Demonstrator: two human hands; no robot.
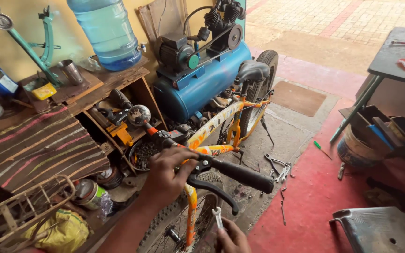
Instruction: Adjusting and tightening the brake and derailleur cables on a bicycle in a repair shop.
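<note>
Head view: my left hand (167, 175) is closed around the handlebar (191, 157) beside the brake lever (212, 185); my right hand (230, 236) grips a small spanner (217, 218) just below it. I judge the bar wants a steady brace while the spanner seats squarely on the clamp fitting. The bicycle (221, 126) is orange and yellow, with black grip (244, 175) and saddle, standing before a blue compressor (202, 79). Loose tools (277, 166) lie on the floor.
</note>
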